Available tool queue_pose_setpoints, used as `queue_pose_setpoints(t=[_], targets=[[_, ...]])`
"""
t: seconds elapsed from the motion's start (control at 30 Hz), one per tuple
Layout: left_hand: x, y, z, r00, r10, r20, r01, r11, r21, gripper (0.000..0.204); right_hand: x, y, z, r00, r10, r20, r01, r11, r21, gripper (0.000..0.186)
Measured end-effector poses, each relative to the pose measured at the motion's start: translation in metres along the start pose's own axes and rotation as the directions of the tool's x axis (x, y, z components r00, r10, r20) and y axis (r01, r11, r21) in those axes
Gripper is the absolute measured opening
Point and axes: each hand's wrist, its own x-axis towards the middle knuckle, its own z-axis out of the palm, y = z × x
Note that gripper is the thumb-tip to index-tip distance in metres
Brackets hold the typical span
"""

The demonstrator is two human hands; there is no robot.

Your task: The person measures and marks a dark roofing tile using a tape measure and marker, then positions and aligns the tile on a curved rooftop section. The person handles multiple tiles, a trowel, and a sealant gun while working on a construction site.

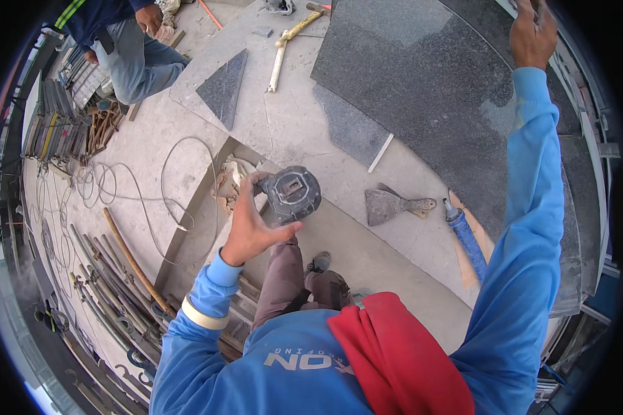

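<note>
Grinder gripped one-handed, slab steadied at upper right.
The angle grinder is clenched by the left hand; right hand clasps the granite slab edge — a slip is risked.

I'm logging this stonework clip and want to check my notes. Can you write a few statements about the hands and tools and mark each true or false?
1. The left hand grips a grey power tool. True.
2. The right hand holds the scraper. False: it rests on the dark stone slab; the scraper lies alone on the floor.
3. A blue tube lies right of the scraper. True.
4. The hammer lies on the slab. False: it lies on the pale floor beside it.
</note>
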Motion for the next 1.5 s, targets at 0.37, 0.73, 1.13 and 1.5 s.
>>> queue_pose_setpoints(t=[0.37,0.73,1.13,1.5], targets=[[-0.205,-0.139,0.062,0.912,-0.131,0.389,0.155,0.988,-0.029,0.092,-0.58,-0.207,0.076,-0.299,0.205,0.932,-0.946,-0.189,-0.262,0.069],[-0.07,-0.408,0.111,0.79,0.217,0.573,-0.223,0.973,-0.061,0.099,-0.75,0.004,0.151,-0.697,0.188,0.692,-0.629,-0.624,-0.464,0.074],[0.149,-0.58,0.279,0.399,-0.093,0.912,-0.072,0.989,0.132,0.053,-0.795,0.108,0.307,-0.102,0.709,0.698,-0.985,0.025,-0.169,0.033],[0.181,-0.622,0.348,0.63,0.03,0.776,0.126,0.982,-0.14,0.055,-0.788,0.183,0.321,0.239,0.65,0.722,-0.709,0.625,-0.327,0.033]])
